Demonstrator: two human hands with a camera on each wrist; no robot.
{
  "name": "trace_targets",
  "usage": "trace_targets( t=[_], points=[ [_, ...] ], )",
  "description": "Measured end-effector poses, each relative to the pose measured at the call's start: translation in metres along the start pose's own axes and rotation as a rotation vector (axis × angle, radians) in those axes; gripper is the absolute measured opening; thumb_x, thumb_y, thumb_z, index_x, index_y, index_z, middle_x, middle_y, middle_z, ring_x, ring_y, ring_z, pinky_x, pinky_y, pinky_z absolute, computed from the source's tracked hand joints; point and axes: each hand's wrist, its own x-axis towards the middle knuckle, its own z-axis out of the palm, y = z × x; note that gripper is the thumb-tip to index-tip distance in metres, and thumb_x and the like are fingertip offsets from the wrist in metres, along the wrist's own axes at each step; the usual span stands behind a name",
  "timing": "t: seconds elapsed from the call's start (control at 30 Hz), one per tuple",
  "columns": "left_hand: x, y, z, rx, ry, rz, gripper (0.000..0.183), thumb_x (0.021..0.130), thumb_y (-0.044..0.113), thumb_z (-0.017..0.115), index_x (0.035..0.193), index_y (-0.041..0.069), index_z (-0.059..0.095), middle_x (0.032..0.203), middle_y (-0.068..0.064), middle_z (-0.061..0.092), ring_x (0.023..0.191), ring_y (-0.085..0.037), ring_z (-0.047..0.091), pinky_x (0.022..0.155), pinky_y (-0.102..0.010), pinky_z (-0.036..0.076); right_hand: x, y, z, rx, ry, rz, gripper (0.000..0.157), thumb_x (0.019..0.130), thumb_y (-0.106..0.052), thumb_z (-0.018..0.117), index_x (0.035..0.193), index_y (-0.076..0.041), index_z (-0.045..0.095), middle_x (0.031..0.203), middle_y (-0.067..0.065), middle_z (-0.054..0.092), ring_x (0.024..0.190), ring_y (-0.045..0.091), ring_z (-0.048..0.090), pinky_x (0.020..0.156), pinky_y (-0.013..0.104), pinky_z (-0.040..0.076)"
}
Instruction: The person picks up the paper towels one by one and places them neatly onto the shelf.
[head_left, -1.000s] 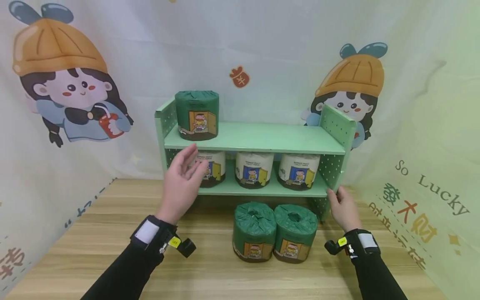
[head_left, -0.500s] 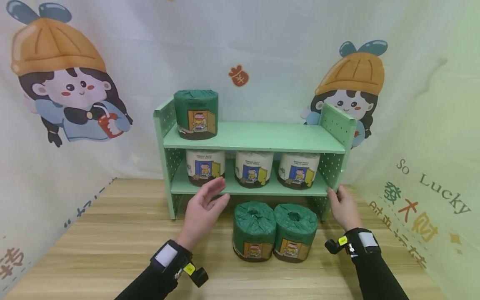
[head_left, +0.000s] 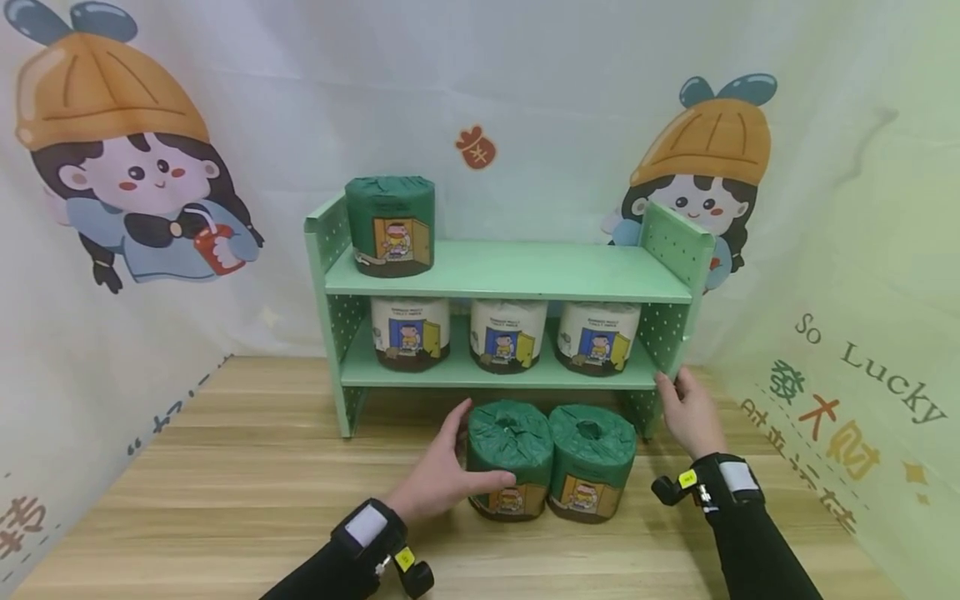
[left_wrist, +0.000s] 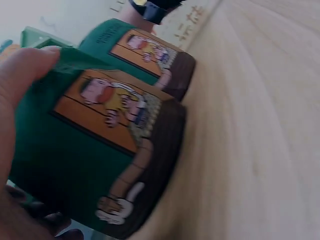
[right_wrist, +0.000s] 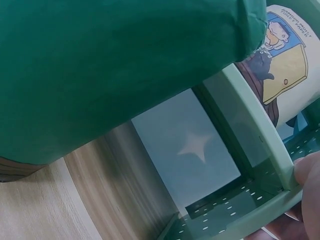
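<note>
Two green-wrapped toilet rolls stand upright side by side on the wooden table, in front of the green shelf. My left hand is round the left toilet roll, thumb across its front and fingers at its far left side. In the left wrist view, the thumb presses the wrapper near the top edge. The right toilet roll stands close against the left one. My right hand grips the shelf's right side panel at the lower board; in the right wrist view, the thumb lies on the panel's edge.
On the top board, a green toilet roll stands at the left end. Three white-wrapped toilet rolls, including a middle one, line the lower board. A printed cloth hangs behind and beside the wooden table.
My left hand has come down and right from in front of the shelf's left side to the left green toilet roll on the table. My right hand stays on the shelf's side.
</note>
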Motion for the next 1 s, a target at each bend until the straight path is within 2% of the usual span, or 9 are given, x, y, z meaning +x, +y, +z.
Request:
trace_targets(
  t=[0.17,0.37,0.53,0.67,1.0],
  points=[
    [0.002,-0.008,0.005,-0.014,-0.048,0.039,0.123,0.067,0.038,0.093,0.157,0.023,0.01,0.15,-0.01,0.03,0.131,-0.026,0.032,0.109,-0.057,0.024,0.0,-0.001,-0.001,0.0,-0.002,-0.002,0.044,0.11,-0.03,0.039,0.14,0.001,0.046,0.131,0.03,0.052,0.115,0.043,0.051,0.09,0.062,0.045],
    [0.003,-0.01,0.007,-0.048,-0.058,0.088,0.119,0.068,0.029,0.093,0.156,0.02,0.015,0.146,-0.008,0.036,0.13,-0.027,0.034,0.107,-0.059,0.026,-0.001,-0.001,-0.003,0.005,0.006,-0.005,0.042,0.11,-0.028,0.04,0.139,0.002,0.047,0.13,0.03,0.052,0.114,0.043,0.051,0.089,0.062,0.046],
    [0.003,-0.012,0.007,-0.071,-0.047,0.063,0.116,0.066,0.029,0.095,0.153,0.023,0.019,0.142,-0.003,0.039,0.126,-0.025,0.039,0.105,-0.056,0.032,-0.001,-0.001,-0.002,-0.003,0.01,-0.009,0.041,0.11,-0.028,0.04,0.137,0.001,0.049,0.13,0.029,0.053,0.114,0.043,0.052,0.089,0.061,0.046],
    [0.002,-0.013,0.007,-0.056,-0.029,0.037,0.113,0.065,0.033,0.095,0.151,0.02,0.023,0.14,-0.004,0.041,0.123,-0.024,0.041,0.103,-0.054,0.035,-0.001,-0.001,-0.001,-0.001,0.005,-0.012,0.042,0.11,-0.028,0.04,0.138,0.001,0.048,0.13,0.029,0.053,0.114,0.042,0.051,0.089,0.061,0.046],
    [0.002,-0.013,0.006,-0.034,-0.01,0.039,0.109,0.065,0.037,0.094,0.149,0.016,0.027,0.137,-0.006,0.043,0.121,-0.024,0.044,0.1,-0.052,0.04,-0.001,-0.002,-0.001,-0.006,0.002,-0.006,0.043,0.11,-0.029,0.039,0.139,0.001,0.047,0.13,0.03,0.052,0.114,0.043,0.051,0.088,0.061,0.046]
  ],
)
